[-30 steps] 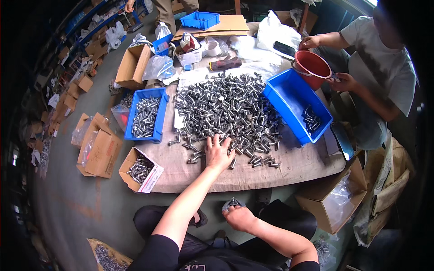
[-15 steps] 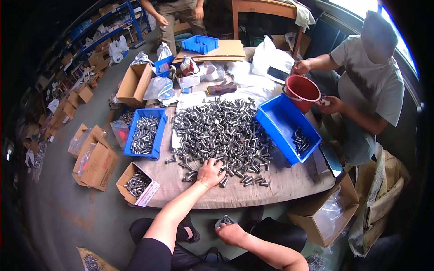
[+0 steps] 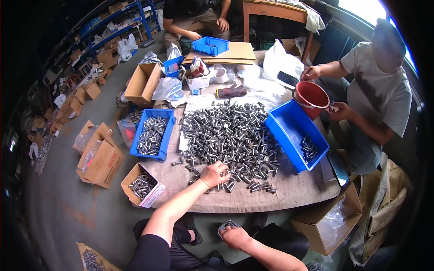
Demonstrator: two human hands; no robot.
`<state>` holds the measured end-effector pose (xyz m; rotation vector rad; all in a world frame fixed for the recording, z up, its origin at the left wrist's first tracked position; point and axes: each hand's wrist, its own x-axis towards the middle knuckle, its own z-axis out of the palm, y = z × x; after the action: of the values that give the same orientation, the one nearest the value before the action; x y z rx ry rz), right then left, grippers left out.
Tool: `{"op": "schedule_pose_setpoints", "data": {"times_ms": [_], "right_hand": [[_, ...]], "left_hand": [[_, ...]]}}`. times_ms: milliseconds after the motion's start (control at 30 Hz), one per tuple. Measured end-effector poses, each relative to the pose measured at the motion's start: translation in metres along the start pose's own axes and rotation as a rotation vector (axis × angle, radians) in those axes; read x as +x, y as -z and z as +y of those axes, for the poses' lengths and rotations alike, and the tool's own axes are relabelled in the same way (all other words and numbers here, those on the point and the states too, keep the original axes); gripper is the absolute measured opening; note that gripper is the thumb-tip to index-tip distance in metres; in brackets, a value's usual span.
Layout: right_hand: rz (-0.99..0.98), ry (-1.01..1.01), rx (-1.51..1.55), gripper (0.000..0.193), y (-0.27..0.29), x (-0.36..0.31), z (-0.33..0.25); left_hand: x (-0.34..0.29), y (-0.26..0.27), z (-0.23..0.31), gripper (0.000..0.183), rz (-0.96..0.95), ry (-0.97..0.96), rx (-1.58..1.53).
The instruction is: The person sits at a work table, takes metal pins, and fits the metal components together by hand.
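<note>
A wide heap of short, shiny metal bolts covers the middle of the cloth-covered table. At its near edge is my left hand, fingers curled in around a bolt among the loose ones; the fingertips are partly hidden. Low over my lap, below the table edge, my right hand is closed around a small clear plastic bag with metal pieces showing at its top. Left of the heap, a blue bin and a small open carton hold more bolts.
A tilted blue bin with a few bolts stands right of the heap. Beside it a seated person holds a red bucket. Another person sits at a blue tray. Cartons stand on the floor.
The view has shifted, moving the scene rightward. My left hand stays at the heap's near edge with its fingers more curled. The far person has lowered down, one hand now by the blue tray.
</note>
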<state>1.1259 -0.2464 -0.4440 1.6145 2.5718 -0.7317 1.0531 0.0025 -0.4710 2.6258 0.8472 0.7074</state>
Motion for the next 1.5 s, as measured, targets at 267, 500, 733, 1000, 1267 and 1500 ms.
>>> {"op": "schedule_pose_setpoints", "data": {"times_ms": [267,500,733,1000,1267,1500], "right_hand": [[-0.020,-0.019,-0.007,0.022,0.001,0.000,-0.002],[-0.029,-0.019,-0.016,0.022,0.001,0.005,-0.001],[-0.047,-0.017,-0.014,0.022,0.000,0.007,-0.002],[-0.034,-0.002,-0.007,0.022,0.006,0.006,-0.003],[-0.047,-0.037,-0.048,0.022,0.009,0.008,-0.004],[0.284,-0.241,0.204,0.028,0.039,0.022,0.016]], "left_hand": [[0.003,0.000,-0.012,0.010,0.141,0.023,-0.061],[0.021,0.014,-0.026,0.023,0.328,1.038,-1.576],[0.015,-0.017,-0.055,0.026,0.761,0.629,-3.051],[0.038,-0.016,-0.028,0.016,0.801,0.566,-3.016],[0.022,0.014,-0.011,0.013,0.290,0.676,-2.728],[-0.050,0.058,0.034,0.024,0.136,0.606,-2.705]]}}
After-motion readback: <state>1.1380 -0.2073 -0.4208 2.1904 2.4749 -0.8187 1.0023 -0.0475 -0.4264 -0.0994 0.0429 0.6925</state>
